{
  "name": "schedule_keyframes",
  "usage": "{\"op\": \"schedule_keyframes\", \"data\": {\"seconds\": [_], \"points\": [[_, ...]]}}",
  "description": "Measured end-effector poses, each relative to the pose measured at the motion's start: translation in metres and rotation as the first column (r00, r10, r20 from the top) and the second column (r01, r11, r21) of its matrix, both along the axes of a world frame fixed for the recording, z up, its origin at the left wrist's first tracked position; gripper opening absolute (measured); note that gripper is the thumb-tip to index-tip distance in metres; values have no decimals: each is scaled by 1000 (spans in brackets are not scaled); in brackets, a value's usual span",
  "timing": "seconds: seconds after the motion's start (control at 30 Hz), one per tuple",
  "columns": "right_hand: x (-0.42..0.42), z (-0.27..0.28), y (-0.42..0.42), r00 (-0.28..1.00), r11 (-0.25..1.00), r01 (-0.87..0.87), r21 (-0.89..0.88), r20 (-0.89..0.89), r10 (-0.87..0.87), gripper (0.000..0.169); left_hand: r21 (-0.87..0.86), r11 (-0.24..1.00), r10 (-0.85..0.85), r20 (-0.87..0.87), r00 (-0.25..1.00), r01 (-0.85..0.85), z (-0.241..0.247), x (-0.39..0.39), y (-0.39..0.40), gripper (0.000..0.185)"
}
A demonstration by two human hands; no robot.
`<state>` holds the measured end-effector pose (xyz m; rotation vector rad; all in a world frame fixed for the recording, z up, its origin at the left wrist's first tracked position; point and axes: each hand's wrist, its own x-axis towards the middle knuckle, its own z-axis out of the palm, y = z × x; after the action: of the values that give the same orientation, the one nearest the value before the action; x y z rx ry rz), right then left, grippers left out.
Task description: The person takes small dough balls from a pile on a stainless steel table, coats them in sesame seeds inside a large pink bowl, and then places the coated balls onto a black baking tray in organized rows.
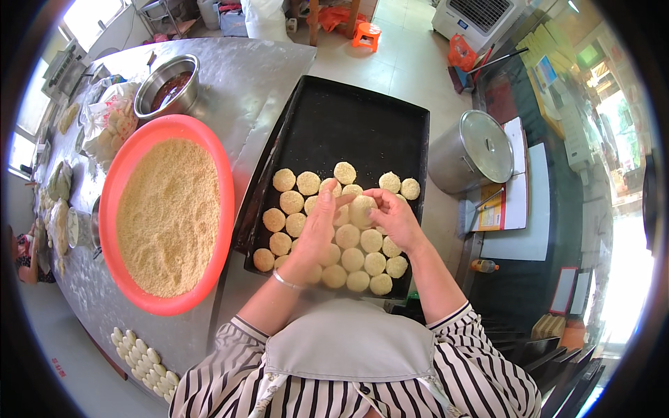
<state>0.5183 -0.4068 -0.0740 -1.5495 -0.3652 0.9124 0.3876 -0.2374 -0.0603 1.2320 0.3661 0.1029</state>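
Observation:
Before me lies a black baking tray [360,120], its near part covered with several flat round cakes [347,236] coated in pale seeds. My right hand [394,219] pinches one seed-coated cake [362,211] between thumb and fingers, above the others. Beside it, my left hand [320,222] is held edge-on with thumb raised and fingers reaching towards that cake; whether they touch it is unclear. A silver bangle [286,280] circles the left wrist. Left of the tray stands a pink basin [226,209] filled with pale grains [167,219] that look like sesame seeds. My hands hide some cakes.
On the metal table [251,68], a steel bowl [192,78] holds a dark red-brown mixture, near a plastic bag of dough rounds [110,130]. White dough pieces [143,360] sit in rows at lower left. A lidded steel pot [454,157] stands right of the tray. Another person [29,256] is at far left.

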Motion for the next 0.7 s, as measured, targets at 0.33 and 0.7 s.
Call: {"op": "schedule_keyframes", "data": {"seconds": [0.33, 0.7], "points": [[121, -21, 24, 957, 924, -156, -350, 176, 229, 30, -287, 935, 163, -174, 971, -208, -9, -29, 23, 69], [150, -48, 59, 530, 691, -178, -701, 524, 667, 30, -343, 906, 168, -249, 954, -249, -31, -49, 28, 64]]}}
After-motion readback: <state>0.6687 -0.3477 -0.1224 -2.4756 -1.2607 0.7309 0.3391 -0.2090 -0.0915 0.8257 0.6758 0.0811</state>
